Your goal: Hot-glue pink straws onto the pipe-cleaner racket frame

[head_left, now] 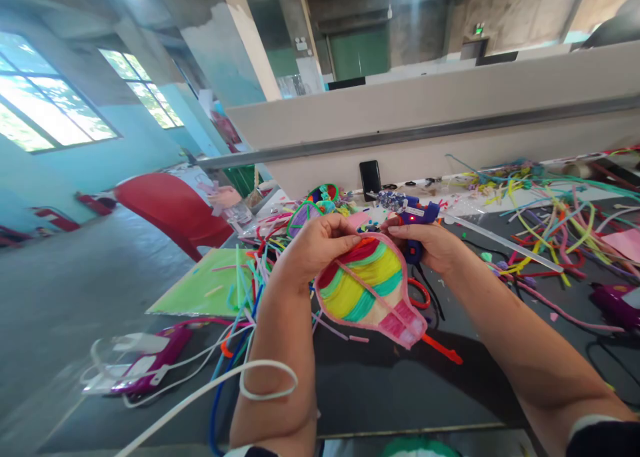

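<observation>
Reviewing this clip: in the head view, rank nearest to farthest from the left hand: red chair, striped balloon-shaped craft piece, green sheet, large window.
1. Striped balloon-shaped craft piece: in the left hand's fingers.
2. Green sheet: to the left.
3. Red chair: left, beyond the sheet.
4. Large window: far left background.

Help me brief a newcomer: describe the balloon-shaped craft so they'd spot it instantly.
Start at the dark table and find the left hand over it. That hand grips the upper edge of the balloon-shaped craft. Its pink outline and red, yellow and teal bands set it apart from the green-edged purple piece behind it.
</observation>
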`<state>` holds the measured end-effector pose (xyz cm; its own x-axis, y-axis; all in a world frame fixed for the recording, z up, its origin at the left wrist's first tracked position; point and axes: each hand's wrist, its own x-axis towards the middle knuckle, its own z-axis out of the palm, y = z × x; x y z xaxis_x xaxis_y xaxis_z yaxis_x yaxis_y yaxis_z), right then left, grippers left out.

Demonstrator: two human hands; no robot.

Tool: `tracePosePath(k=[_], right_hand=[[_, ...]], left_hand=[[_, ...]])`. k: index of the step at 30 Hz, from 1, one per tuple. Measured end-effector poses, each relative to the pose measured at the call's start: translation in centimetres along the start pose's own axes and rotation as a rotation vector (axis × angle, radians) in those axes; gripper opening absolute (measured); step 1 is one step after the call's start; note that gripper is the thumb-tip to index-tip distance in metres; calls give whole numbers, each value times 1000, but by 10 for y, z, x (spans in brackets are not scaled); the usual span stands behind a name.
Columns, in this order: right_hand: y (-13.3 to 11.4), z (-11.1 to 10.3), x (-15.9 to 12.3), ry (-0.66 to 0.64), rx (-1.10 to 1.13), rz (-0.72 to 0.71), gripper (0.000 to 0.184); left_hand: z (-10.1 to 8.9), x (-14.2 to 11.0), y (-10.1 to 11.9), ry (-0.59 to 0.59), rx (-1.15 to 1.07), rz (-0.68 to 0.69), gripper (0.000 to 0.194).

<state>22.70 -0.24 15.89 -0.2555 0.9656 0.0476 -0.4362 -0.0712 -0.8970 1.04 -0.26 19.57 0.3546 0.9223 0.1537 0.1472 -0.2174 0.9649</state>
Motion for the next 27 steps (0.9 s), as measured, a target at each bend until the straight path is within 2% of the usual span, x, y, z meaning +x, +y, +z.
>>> tracePosePath(k=[5,13,18,27], right_hand=[[0,1,-1,5,26,-5,15],[-3,12,-15,45,-146,-93,19],[-4,13,-18,-9,-210,-98,25],[-3,15,-16,-16,-235,-73,21]], left_hand=[[3,-3,4,0,-7,-7,29],[3,-3,4,7,30,37,30],[3,-3,3,1,27,46,31],[5,-3,11,1,74,105,16]])
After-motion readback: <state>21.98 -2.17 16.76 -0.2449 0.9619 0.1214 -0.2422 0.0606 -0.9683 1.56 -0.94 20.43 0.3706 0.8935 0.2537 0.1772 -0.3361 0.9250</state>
